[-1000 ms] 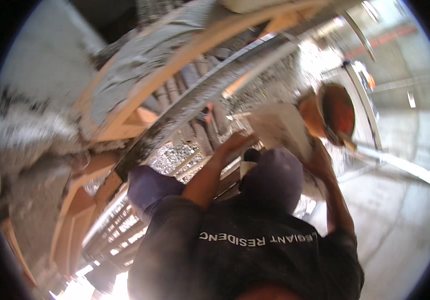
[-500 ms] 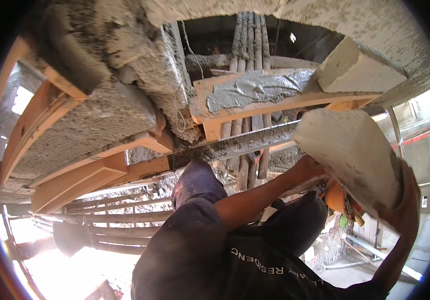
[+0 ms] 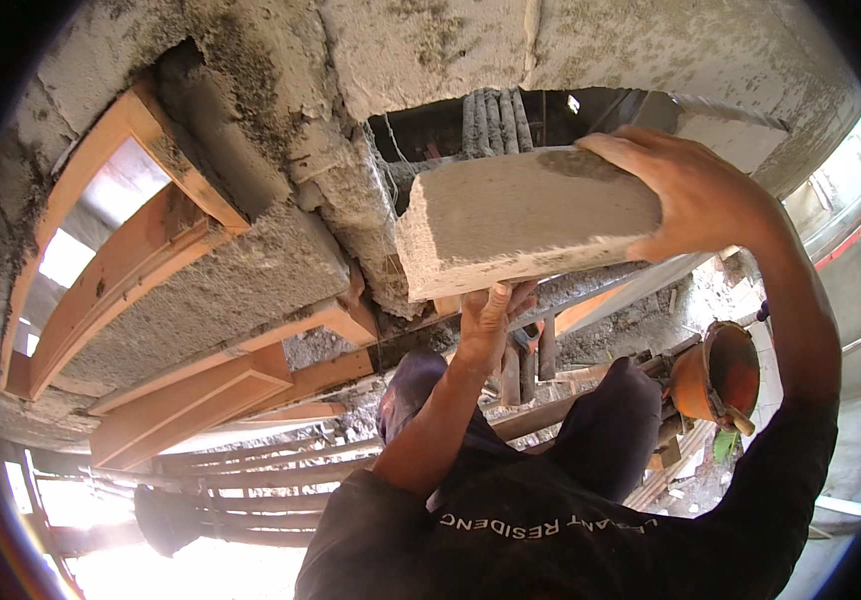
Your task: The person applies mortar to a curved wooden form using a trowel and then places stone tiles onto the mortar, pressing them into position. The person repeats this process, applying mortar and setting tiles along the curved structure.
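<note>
A pale grey masonry block (image 3: pixel 535 220), rough along its left end, is held up in front of the opening in the wall. My right hand (image 3: pixel 685 190) spreads over its right end, thumb below and fingers on top. From underneath, my left hand (image 3: pixel 493 318) presses its fingers and thumb against the lower edge. The block sits over the place of the mortar-spread wooden form, which it mostly hides. I cannot tell whether it touches the mortar. Behind my right hand, another pale block (image 3: pixel 725 130) is partly covered.
Curved wooden forms (image 3: pixel 130 270) stand at the left, against rough masonry (image 3: pixel 240 290). An orange bucket (image 3: pixel 700 385) hangs or rests at lower right. Wooden poles (image 3: pixel 495 120) rise behind the opening; horizontal poles (image 3: pixel 280 480) run along the lower left. Masonry overhangs the top.
The block has moved left and up from the right side and turned to lie nearly level over the mortared form. My left hand has shifted beneath it; my right hand has risen.
</note>
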### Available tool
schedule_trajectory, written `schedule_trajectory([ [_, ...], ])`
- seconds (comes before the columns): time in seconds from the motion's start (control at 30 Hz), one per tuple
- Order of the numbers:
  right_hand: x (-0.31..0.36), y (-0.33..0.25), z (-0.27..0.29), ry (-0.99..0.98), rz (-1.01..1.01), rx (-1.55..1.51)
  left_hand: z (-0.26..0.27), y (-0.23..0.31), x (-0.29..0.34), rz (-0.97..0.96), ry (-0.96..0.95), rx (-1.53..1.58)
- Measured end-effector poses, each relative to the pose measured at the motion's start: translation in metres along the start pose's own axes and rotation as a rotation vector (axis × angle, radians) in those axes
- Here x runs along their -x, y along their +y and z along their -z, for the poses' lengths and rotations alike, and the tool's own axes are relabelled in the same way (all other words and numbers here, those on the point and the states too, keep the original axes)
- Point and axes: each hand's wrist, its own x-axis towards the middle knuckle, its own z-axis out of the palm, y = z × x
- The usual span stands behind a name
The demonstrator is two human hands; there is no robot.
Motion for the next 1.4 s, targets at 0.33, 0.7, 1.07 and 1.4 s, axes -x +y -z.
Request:
schedule_trajectory([
  [0.33,-0.037,0.025,0.013,-0.101,0.066,-0.001,0.015,0.035,0.016,0.26,-0.024,-0.486],
  [0.7,-0.049,0.041,0.009,-0.142,0.124,-0.022,-0.025,0.133,-0.028,-0.73,0.278,-1.066],
  [1.07,0.038,0.05,-0.066,0.791,-0.034,-0.131,-0.016,0.113,-0.036,-0.888,0.39,-0.945],
  [1.4,0.033,0.054,-0.215,1.05,-0.688,-0.615,-0.011,0.125,-0.039,-0.917,0.473,-1.018],
])
